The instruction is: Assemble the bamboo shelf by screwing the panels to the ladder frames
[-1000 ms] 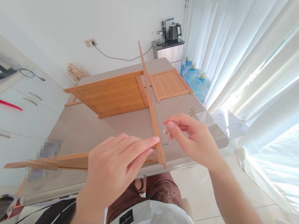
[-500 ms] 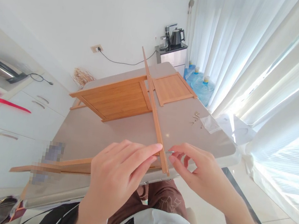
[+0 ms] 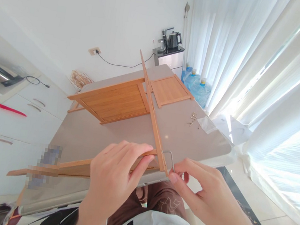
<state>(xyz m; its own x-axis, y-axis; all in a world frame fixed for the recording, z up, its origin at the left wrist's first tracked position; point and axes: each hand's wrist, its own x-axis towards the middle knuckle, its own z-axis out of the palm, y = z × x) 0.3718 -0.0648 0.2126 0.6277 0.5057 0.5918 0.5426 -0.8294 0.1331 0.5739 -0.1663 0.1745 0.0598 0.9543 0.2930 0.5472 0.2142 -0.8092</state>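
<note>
My left hand (image 3: 118, 175) pinches the end of a wooden panel (image 3: 76, 167) that stretches left along the table's near edge. This end meets an upright wooden side piece (image 3: 153, 118), which runs away from me across the table. Between thumb and fingers of my right hand (image 3: 200, 191) is the long end of a bent hex key (image 3: 172, 157). The key's other end meets the outer face of the side piece, near its close end. A framed wooden panel (image 3: 114, 101) joins the side piece farther back. The screw under the key cannot be seen.
On the table (image 3: 190, 145) lie a flat framed panel (image 3: 171, 91), several loose screws (image 3: 192, 119) and a clear plastic bag (image 3: 206, 124). A kettle (image 3: 174, 40) stands on a small cabinet beyond. Water bottles (image 3: 198, 84) and white curtains (image 3: 231, 57) are at the right.
My right hand has moved down and slightly right, swinging the hex key so its bent shape now shows. My left fingers have shifted slightly left, off the side piece. The view has shifted a little.
</note>
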